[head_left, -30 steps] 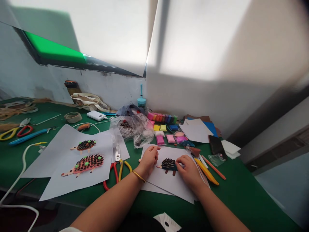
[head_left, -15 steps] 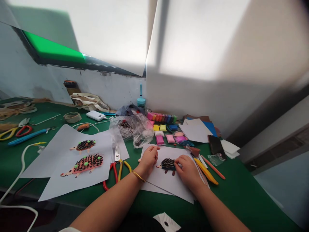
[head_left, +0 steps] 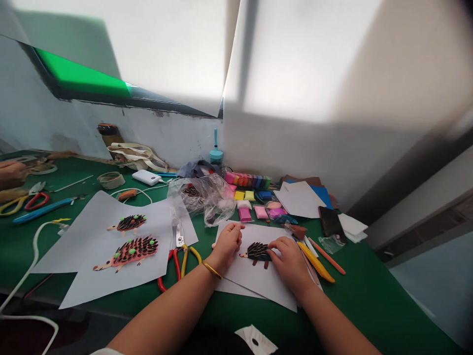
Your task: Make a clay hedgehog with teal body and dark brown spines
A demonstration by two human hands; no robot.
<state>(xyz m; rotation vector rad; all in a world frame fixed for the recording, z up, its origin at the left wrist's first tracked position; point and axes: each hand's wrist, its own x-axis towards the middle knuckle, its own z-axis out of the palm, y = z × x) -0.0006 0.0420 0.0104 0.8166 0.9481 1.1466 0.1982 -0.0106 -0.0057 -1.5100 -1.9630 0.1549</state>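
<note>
On a white sheet of paper [head_left: 251, 281] in front of me lies a small hedgehog figure [head_left: 257, 251] with a dark body, black spines, a pale face and brown legs. My right hand [head_left: 290, 261] is at its rear edge, thumb and fingertips pinched together and touching the back spines. Whatever is between those fingertips is too small to name. My left hand [head_left: 228, 242], loosely curled with the fingers closed, rests on the paper's left side near the hedgehog's snout. Its palm is hidden, so what it holds, if anything, does not show.
Two finished-looking hedgehogs [head_left: 135, 251] lie on paper at left. Red-and-yellow-handled scissors [head_left: 180, 261] sit beside my left forearm. Clay packets [head_left: 260, 212] and a plastic bag of dark pieces [head_left: 201, 195] are behind. A yellow cutter [head_left: 318, 264] lies right. Another person's hand [head_left: 13, 170] shows far left.
Another person's hand has come into view at the far left edge. My right hand has barely shifted at the hedgehog's rear; my left hand stays put.
</note>
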